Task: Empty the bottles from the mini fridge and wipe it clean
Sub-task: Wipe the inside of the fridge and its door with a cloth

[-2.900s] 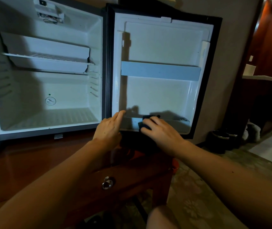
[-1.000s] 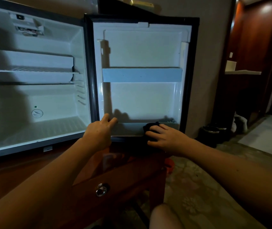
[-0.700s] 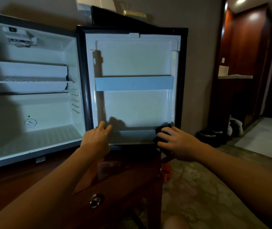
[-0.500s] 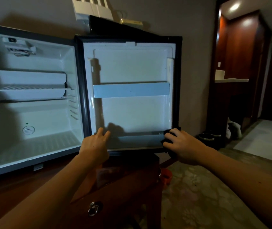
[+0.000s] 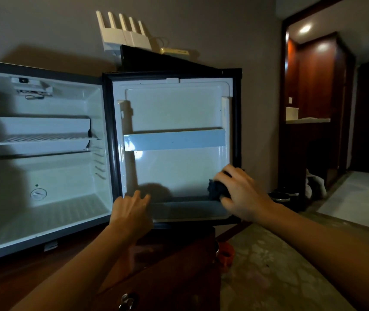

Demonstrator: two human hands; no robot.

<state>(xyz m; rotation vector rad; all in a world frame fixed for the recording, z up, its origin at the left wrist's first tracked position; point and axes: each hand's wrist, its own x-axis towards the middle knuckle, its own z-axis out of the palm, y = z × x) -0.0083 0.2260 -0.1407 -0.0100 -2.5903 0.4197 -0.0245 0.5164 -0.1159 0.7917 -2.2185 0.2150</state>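
The mini fridge (image 5: 44, 176) stands open on a wooden cabinet, its white inside bare of bottles, with one wire shelf (image 5: 33, 140). Its door (image 5: 174, 113) is swung wide to the right and its door shelves hold nothing. My right hand (image 5: 242, 194) grips a dark cloth (image 5: 218, 190) against the lower right corner of the door's inner panel, just above the bottom door shelf (image 5: 185, 211). My left hand (image 5: 132, 212) rests on the left end of that bottom shelf with its fingers fairly straight.
A white router with antennas (image 5: 120, 30) and a small box sit on top of the fridge. The wooden cabinet (image 5: 174, 277) with a metal lock stands below. An orange object (image 5: 226, 254) lies on the patterned floor. A doorway opens at the right.
My right hand has slid the cloth rightward along the bottom door shelf and then up into the door's lower right corner. The view has tilted upward. My left hand has stayed on the shelf's left end.
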